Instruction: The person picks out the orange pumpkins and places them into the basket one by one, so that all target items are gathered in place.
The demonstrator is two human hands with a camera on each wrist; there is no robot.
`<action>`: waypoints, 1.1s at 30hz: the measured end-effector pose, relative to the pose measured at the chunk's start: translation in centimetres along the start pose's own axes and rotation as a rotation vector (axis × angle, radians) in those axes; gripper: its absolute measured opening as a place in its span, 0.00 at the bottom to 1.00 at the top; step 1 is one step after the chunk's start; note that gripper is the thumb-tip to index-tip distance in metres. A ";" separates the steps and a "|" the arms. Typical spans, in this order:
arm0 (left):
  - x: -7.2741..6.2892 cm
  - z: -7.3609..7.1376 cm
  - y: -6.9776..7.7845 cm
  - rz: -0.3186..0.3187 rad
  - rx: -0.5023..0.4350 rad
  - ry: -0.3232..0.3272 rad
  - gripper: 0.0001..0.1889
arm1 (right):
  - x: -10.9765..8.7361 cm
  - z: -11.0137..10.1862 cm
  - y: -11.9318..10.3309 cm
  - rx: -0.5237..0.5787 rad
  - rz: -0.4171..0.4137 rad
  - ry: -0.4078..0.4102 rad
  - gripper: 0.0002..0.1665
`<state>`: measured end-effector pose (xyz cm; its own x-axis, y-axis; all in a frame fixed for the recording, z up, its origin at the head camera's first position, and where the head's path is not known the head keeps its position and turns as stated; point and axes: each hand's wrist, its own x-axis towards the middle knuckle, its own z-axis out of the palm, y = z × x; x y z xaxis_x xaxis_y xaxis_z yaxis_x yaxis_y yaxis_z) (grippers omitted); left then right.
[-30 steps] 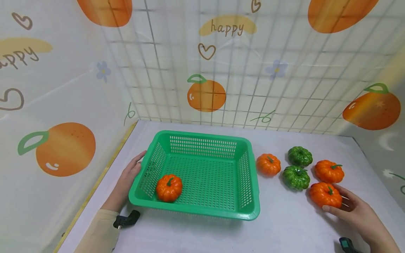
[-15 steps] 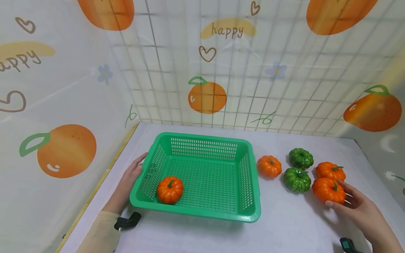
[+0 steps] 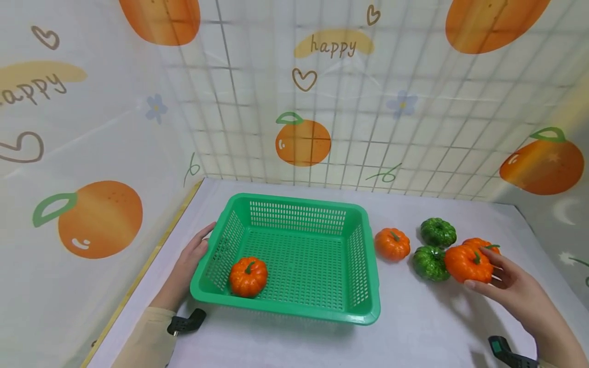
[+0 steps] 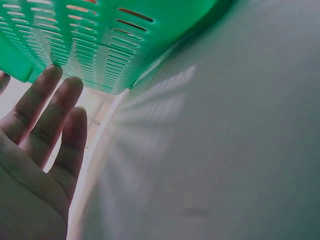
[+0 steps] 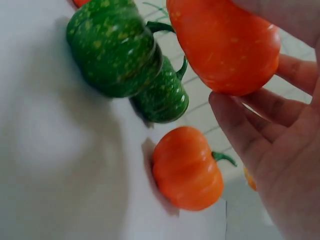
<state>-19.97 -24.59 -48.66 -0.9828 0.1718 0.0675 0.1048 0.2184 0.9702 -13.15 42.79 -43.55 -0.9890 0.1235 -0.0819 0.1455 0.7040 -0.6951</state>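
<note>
My right hand [image 3: 515,281] grips an orange pumpkin [image 3: 468,263] between thumb and fingers, raised above the table as its shadow shows. In the right wrist view the same held pumpkin [image 5: 227,47] hangs clear of the surface. Behind it, partly covered, lies another orange pumpkin [image 3: 478,242]; two green pumpkins [image 3: 438,232] are just to the left. My left hand [image 3: 186,263] rests against the left side of the green plastic basket [image 3: 285,309]. The left wrist view has its fingers [image 4: 70,135] extended beside the slotted wall. Inside the basket's front left corner sits one orange pumpkin [image 3: 248,277].
A further orange pumpkin [image 3: 392,244] stands close to the basket's right side. The white tabletop [image 3: 414,327] ends at printed curtain walls [image 3: 239,128] on the left, back and right. Black wrist devices [image 3: 186,322] are strapped to both wrists.
My right hand has lifted the orange pumpkin off the table and moved it up, then left, toward the green pumpkins. The left hand and basket stay in place; the view shifts slightly.
</note>
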 end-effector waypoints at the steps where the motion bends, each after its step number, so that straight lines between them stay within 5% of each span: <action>1: 0.0 0.0 0.0 0.000 0.001 0.001 0.25 | 0.1 -0.1 -0.3 -0.002 -0.028 0.000 0.60; 6: 0.2 0.0 -0.3 0.002 -0.022 0.000 0.24 | 0.7 -0.4 -1.5 0.026 -0.148 0.000 0.57; 18: 0.2 0.1 -0.2 0.005 -0.017 0.012 0.24 | 2.4 0.1 -6.4 0.043 -0.270 -0.060 0.54; 33: 0.0 0.2 0.0 0.004 -0.004 0.020 0.25 | 5.0 1.7 -12.2 -0.035 -0.347 -0.160 0.56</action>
<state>-19.90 -24.42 -48.76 -0.9852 0.1532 0.0763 0.1085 0.2144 0.9707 -19.89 33.63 -36.63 -0.9711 -0.2350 0.0414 -0.2003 0.7085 -0.6767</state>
